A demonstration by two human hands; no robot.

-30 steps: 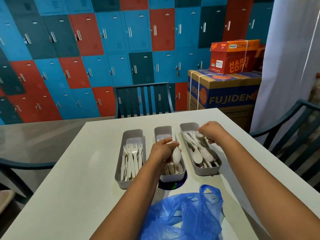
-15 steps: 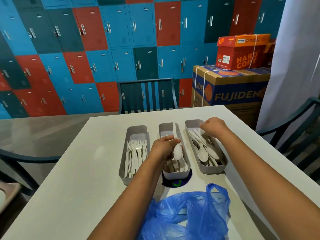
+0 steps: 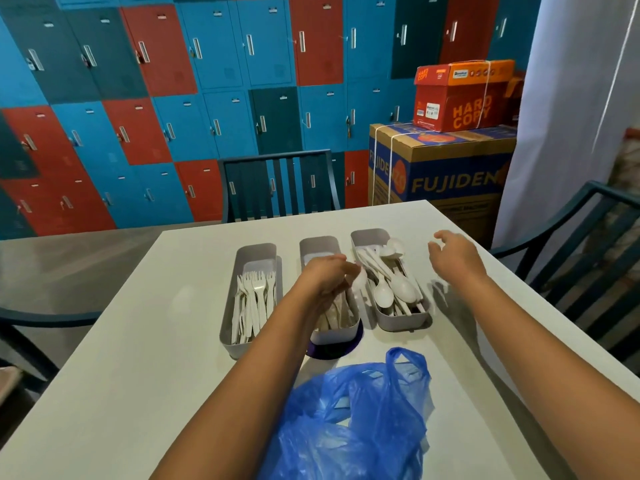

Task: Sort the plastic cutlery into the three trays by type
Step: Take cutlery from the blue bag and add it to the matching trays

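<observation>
Your left hand (image 3: pixel 327 275) at frame centre pinching a white spoon (image 3: pixel 358 280) over the middle tray (image 3: pixel 317 244), its contents partly hidden, your right hand (image 3: pixel 455 259) hovering, fingers loose, empty.

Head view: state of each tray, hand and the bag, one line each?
Left tray: holds forks.
Middle tray: holds cutlery, type unclear.
Right tray: holds spoons.
Left hand: over middle tray, fingers curled on a white spoon.
Right hand: open, empty, right of right tray.
Blue plastic bag: crumpled on table.
</observation>
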